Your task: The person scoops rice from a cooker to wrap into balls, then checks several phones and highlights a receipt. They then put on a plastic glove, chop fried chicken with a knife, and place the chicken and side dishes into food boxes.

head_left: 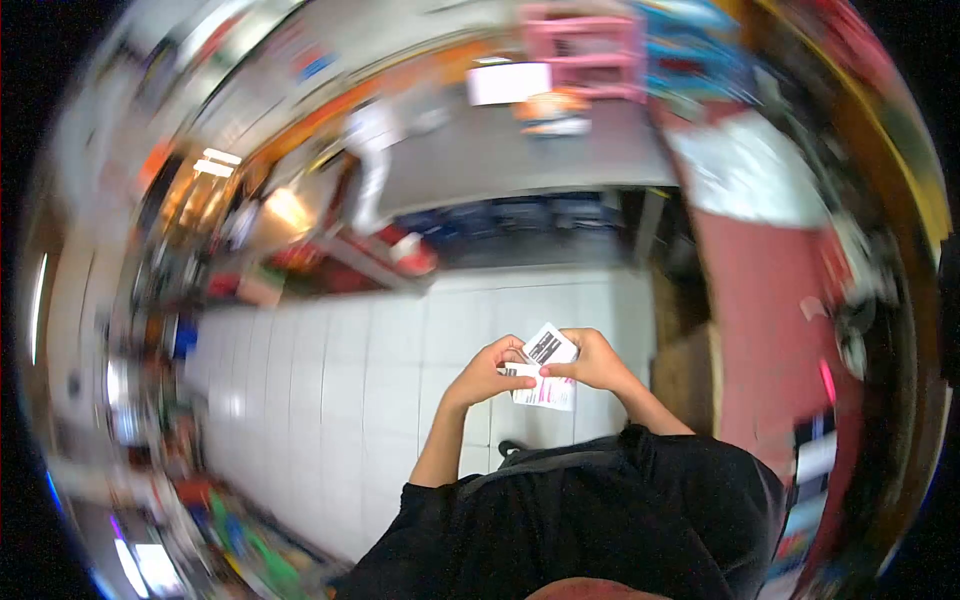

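Note:
Both hands meet in front of the body, above the tiled floor. My left hand (489,374) is closed on a white paper (546,391) with pink and black print, its thumb lying on top. My right hand (592,362) pinches a small white card (549,346) with a black printed block, which is tilted and overlaps the paper's upper edge. The right thumb also rests close to the paper. The print is too small to read.
Ahead stands a grey table (520,165) with a pink rack (585,55), a blue rack (695,55) and orange items. A red counter (745,300) runs along the right, bearing a white plastic bag (750,170). Blurred shelves line the left.

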Demonstrator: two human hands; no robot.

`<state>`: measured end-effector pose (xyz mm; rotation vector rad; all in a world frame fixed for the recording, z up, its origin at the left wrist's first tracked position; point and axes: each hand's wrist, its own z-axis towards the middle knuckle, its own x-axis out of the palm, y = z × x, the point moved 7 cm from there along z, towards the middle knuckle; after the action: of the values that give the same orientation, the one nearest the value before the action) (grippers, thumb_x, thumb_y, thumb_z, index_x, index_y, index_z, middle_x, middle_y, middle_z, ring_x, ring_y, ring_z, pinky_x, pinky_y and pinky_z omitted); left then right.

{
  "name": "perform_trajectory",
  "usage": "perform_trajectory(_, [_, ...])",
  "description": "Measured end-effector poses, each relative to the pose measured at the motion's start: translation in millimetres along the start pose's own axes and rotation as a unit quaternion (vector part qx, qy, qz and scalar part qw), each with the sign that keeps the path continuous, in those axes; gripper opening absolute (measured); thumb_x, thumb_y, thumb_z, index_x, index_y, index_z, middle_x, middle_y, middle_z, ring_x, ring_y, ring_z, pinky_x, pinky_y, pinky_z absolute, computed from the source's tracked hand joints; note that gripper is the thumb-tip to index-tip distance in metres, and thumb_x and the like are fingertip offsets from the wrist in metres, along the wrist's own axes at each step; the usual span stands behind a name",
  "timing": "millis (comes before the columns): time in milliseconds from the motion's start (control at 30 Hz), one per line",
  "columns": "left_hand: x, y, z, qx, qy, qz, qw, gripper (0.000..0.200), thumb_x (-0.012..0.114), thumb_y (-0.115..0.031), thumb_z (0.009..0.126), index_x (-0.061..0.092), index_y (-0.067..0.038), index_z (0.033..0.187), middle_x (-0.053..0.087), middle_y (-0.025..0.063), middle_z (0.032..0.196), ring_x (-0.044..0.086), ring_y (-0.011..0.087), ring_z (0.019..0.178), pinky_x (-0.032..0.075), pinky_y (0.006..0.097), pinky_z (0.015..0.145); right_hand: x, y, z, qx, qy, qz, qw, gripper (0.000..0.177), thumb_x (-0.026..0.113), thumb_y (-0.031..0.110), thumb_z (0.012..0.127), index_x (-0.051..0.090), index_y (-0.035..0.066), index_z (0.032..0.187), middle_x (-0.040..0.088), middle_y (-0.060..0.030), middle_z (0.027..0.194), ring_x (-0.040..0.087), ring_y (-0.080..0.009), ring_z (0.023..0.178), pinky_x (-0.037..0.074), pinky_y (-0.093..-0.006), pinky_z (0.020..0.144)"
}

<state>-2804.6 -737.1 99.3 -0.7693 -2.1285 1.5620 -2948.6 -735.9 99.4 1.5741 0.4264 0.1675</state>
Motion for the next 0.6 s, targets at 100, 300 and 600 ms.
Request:
perform_trajectory(100, [-135,35,-135,-0.024,-0.127,0.014,0.991,0.026,0.078,-0.011,0.068,0.058,-0.006,0.085,0.059,-0.0019,0.075,0.053,0.0046,0.072,0.042,0.0212,0.062,149,49,84,-0.046,0.106,0.017,0.993,0.028,0.077,0.009,0.066,0.066,0.003,0.090,0.068,-0.0048,0.080,0.061,-0.0096,0.072,0.048,-0.0269,0.065])
perform_trajectory(300, [-340,58,-370,0.057,-0.412,-0.082,0.906,0.024,0.074,-0.007,0.070,0.062,-0.004,0.091,0.063,0.0022,0.083,0.057,0.0096,0.077,0.046,0.0241,0.069,430,139,196,-0.091,0.246,0.122,0.957,0.027,0.076,0.011,0.070,0.063,0.001,0.092,0.066,-0.0042,0.078,0.060,-0.0076,0.065,0.048,-0.0227,0.056])
perform_trajectory(600, [-551,42,-385,0.252,-0.576,-0.223,0.745,0.044,0.067,-0.004,0.078,0.045,-0.002,0.117,0.061,0.0079,0.099,0.060,0.0133,0.083,0.049,0.0256,0.072,554,172,390,-0.007,0.268,0.325,0.907,0.021,0.060,0.019,0.087,0.063,0.000,0.096,0.062,-0.0025,0.075,0.057,-0.0084,0.065,0.045,-0.0215,0.058])
